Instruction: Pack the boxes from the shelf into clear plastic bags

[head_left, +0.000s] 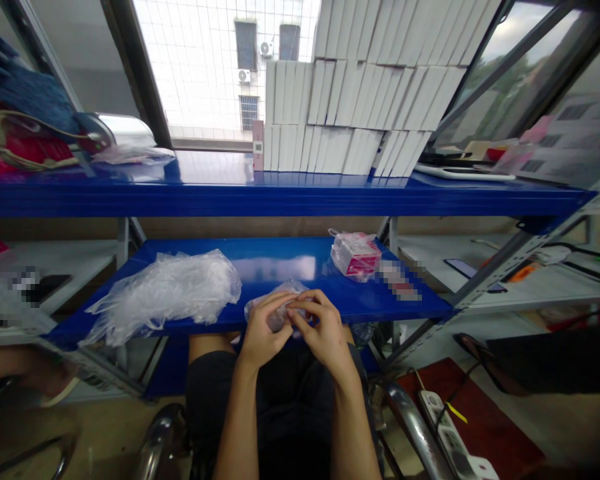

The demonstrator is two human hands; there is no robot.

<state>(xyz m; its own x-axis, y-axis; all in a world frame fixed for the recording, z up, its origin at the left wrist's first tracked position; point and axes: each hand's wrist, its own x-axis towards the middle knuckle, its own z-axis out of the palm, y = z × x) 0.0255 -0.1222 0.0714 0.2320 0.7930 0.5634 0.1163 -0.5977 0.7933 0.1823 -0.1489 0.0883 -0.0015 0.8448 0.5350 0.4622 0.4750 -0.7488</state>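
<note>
Over the front edge of the blue lower shelf (280,250), my left hand (266,333) has its fingers wrapped round a crumpled clear plastic bag (254,305). My right hand (323,328) meets it from the other side, thumb and fingers pinching the same bag near its middle. Whether anything is inside the bag is hidden by my fingers. To the left lies a loose heap of clear plastic bags (180,290), partly hanging over the shelf's front edge. A pink and white box in a clear bag (357,257) sits farther back on the right.
Several rows of white boxes (350,97) are stacked on the blue upper shelf (220,197). A flat pixelated item (399,280) lies right of the bagged box. Metal chair arms (413,427) flank me, with a power strip (450,433) at lower right. Another person's limb (25,370) shows at left.
</note>
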